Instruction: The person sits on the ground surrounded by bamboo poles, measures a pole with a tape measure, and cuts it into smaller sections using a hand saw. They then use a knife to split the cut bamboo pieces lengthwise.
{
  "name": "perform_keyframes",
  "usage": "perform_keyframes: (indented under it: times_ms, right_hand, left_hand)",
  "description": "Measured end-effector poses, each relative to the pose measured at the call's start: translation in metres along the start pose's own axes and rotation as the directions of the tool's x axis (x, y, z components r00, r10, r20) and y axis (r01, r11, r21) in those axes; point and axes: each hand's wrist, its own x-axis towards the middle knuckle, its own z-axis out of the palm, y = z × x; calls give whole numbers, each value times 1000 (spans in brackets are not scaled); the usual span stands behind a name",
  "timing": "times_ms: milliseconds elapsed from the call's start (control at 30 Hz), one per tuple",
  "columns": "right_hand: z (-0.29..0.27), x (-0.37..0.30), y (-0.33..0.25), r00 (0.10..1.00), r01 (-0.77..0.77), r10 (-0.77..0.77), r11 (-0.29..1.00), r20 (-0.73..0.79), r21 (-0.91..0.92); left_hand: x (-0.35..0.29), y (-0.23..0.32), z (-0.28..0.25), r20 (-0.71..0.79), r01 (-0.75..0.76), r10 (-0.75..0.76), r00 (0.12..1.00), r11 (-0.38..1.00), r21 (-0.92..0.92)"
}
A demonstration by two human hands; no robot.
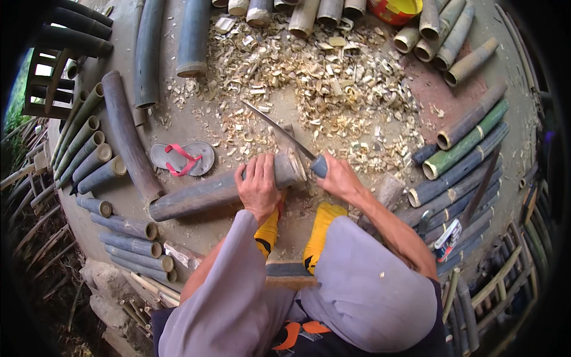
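Note:
My left hand (259, 187) is wrapped over the top of a thick dark bamboo tube (205, 193), near its right end. The tube lies slantwise in front of me, its pale trimmed end facing right. In my right hand (340, 178) is the dark handle of a long machete (279, 130), gripped closed. Its blade points up and to the left, passing over the tube's cut end. A short wooden block (284, 138) shows just behind that end, partly hidden by the blade.
Wood chips (351, 89) cover the ground ahead. A grey sandal (181, 159) with pink straps lies left. Bamboo tubes (128, 137) line the left, more tubes (467, 143) the right, where a long dark blade (483, 187) rests. A red-and-yellow tub (397, 11) stands at the far edge.

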Motion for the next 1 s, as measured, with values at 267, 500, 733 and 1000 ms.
perform_keyframes:
  times_ms: [267,500,733,1000]
  right_hand:
    - [-4,1,-22,997,18,-17,1000,-70,16]
    - [-12,-3,-29,998,-34,39,994,-42,107]
    - [3,16,12,996,4,-3,1000,84,-11]
    - [-12,-3,-49,906,329,-256,927,-337,178]
  left_hand:
    - [-4,4,-1,23,16,-15,1000,1000,-20]
    - [-8,-2,5,-39,12,-12,999,1000,7]
    - [-5,3,-2,28,18,-17,999,999,-43]
    - [-9,5,1,-5,44,-44,999,997,-65]
